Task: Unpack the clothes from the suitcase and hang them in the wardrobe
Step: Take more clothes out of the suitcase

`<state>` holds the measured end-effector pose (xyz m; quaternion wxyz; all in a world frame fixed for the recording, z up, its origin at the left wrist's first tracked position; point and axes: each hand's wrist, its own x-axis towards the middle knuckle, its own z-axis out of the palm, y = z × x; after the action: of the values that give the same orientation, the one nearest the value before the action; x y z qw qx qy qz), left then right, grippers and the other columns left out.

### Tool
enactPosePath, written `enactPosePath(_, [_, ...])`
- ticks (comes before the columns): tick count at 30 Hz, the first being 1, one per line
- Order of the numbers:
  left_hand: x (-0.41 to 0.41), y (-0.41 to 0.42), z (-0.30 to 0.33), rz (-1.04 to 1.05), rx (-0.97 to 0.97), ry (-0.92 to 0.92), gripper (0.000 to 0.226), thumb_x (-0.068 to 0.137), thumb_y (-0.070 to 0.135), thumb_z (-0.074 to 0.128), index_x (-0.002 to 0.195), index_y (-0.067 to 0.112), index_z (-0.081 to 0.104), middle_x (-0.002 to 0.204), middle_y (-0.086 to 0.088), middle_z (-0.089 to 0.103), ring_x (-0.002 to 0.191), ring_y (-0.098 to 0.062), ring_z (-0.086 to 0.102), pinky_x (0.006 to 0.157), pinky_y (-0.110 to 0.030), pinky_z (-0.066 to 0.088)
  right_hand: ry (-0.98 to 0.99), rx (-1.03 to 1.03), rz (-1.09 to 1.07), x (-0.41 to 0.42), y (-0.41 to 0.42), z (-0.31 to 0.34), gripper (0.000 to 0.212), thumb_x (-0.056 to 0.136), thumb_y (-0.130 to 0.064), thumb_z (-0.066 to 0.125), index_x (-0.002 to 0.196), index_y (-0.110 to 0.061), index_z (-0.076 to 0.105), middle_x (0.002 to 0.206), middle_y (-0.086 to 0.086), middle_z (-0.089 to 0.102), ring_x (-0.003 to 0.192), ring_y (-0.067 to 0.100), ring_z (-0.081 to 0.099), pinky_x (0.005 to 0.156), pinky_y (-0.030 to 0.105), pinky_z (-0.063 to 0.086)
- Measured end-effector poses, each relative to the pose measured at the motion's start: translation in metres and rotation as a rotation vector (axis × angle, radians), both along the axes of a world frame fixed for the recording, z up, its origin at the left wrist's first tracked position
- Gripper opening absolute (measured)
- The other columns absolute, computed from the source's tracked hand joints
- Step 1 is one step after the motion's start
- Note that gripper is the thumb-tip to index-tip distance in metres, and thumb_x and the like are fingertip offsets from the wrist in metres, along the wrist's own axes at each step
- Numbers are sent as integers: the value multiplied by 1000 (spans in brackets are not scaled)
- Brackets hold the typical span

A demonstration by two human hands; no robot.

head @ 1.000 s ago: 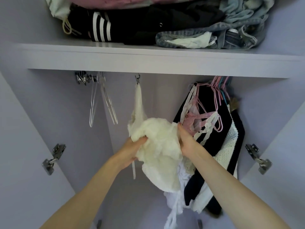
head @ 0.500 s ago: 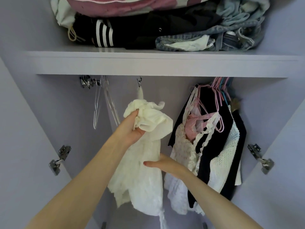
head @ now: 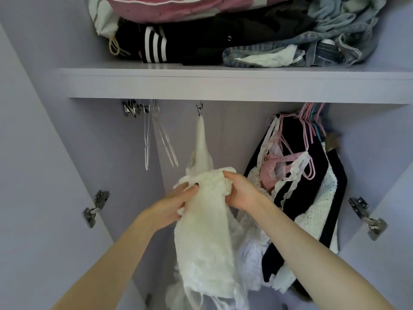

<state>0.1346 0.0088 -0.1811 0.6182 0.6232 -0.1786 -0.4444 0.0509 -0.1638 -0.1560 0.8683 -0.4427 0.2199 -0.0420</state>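
Fingers of your left hand and right hand both pinch one cream lace garment, hanging crumpled from one clip beside two empty hangers.

A cream white lace garment hangs inside the wardrobe, under the shelf edge. Its top is pulled into a thin strip that goes up to a metal clip hook. Its upper part is bunched into a thick fold, and the long thin body falls loose below it. To its right a group of hung clothes, dark, white knit and pink, is on pink hangers. Two empty wire hangers hang at its left
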Motion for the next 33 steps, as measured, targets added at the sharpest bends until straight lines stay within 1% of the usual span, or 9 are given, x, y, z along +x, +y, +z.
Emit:
enactPosePath(5, [-23,1,-6,-144,99,-82,40,87,26,63,123,10,56,116,-5,68,108,-20,64,97,-36,48,-82,89,-131,14,-3,-3,9,93,-5,45,87,-10,50,74,7,58,60,19,60,50,22,50])
enactPosePath(9, [-18,-8,-4,184,104,-117,31,93,19,56,117,1,59,100,-8,69,88,-20,67,73,-28,55,-23,-26,-19,1,-7,-10,14,96,-23,50,99,-10,56,83,9,66,71,20,67,57,25,55])
enactPosePath(15, [-8,-23,-21,523,-15,300,28,96,14,50,120,-1,54,105,-16,65,85,-27,64,57,-37,55,204,-342,359,-41,-10,-29,48,81,-50,61,113,-14,65,103,0,71,98,14,65,88,26,49])
enactPosePath(18, [-7,-27,-29,527,-42,418,33,98,12,44,130,3,51,125,-18,59,104,-31,60,77,-42,52,194,-387,506,-54,-14,-31,58,78,-54,65,120,-14,60,120,4,65,114,18,59,105,33,41])
enactPosePath(23, [-8,-23,-24,494,-96,446,38,100,4,33,135,-2,43,125,-17,54,113,-32,54,96,-39,41,89,-294,490,-64,-30,-38,49,83,-30,62,124,-3,56,126,14,60,121,28,55,107,38,40])
enactPosePath(27, [-5,-14,-21,419,-174,541,27,95,2,38,114,-2,57,93,-14,67,90,-24,60,73,-37,53,57,-471,203,-46,-23,-27,26,88,-13,62,112,-4,64,114,14,68,106,25,65,98,37,48])
enactPosePath(30, [-13,-14,-14,232,19,425,12,88,20,58,85,13,68,82,-6,65,75,-21,63,61,-35,53,74,-661,117,-31,-14,-8,7,91,-18,60,95,-14,64,96,1,71,86,14,67,75,22,53])
enactPosePath(31, [-14,-11,-14,199,74,380,16,83,31,67,90,17,68,91,-4,66,83,-21,63,65,-36,51,90,-733,122,-25,-10,-4,5,91,-19,60,93,-16,63,92,-4,69,81,9,65,65,15,50])
enactPosePath(33, [-14,-9,-18,118,140,276,64,66,56,75,120,26,58,126,1,57,119,-24,51,78,-43,50,102,-782,122,-14,-6,-3,9,92,-20,59,99,-14,62,91,-5,67,82,8,64,59,12,45])
